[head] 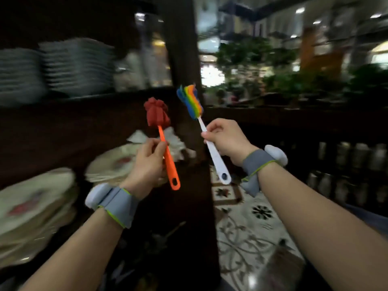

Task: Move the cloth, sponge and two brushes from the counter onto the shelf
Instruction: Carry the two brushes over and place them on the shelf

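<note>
the left hand was closed on the orange-handled brush, the right hand on the white-handled rainbow brush, both heads up and raised toward the dark shelf (probably for placing); cloth and sponge weren't discernible.

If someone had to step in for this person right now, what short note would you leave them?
Left hand: shut on the orange-handled brush, red head up.
Right hand: shut on the white-handled brush, rainbow head up.
Both brushes are in the air in front of the dark shelf unit, not yet set down.
Cloth and sponge: cannot tell in this blurred view.
Left: put both brushes on the shelf, then check for the cloth and sponge.
</note>
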`<state>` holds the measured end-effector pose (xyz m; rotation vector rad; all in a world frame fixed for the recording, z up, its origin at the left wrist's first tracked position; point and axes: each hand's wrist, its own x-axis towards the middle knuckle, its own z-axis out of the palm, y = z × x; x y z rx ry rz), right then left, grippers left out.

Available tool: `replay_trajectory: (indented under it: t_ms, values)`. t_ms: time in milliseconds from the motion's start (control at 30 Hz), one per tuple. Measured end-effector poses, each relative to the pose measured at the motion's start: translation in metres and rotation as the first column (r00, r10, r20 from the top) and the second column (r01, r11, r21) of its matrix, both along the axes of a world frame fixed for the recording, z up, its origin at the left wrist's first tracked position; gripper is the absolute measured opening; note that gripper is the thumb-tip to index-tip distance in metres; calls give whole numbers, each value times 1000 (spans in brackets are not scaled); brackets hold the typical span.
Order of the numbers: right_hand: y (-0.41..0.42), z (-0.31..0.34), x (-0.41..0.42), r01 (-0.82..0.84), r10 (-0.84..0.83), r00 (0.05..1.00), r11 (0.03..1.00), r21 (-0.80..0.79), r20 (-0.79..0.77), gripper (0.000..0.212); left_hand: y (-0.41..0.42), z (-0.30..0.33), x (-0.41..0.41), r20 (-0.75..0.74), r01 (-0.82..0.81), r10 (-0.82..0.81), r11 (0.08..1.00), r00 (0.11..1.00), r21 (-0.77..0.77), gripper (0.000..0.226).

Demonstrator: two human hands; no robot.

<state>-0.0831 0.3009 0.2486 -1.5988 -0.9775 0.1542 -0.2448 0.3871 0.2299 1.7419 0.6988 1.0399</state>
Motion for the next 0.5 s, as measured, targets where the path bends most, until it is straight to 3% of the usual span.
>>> replay_trajectory:
  t_ms: [133,267,400,500]
  values:
    - [124,40,-141,-316,323,945,942,110,-48,14,85,41,-153,46,-241,237,964,970,114,17]
    - [203,83,-255,-520,538,838,838,163,-90,14,140,84,-275,99,-355,341,907,935,228,22]
    - [258,123,-337,-635,649,760,753,172,-35,4,184,128,-360,76,-462,476,786,876,410,22]
    - [287,144,-369,-655,661,751,747,115,-13,14,210,160,-391,-32,-502,566,754,824,424,23]
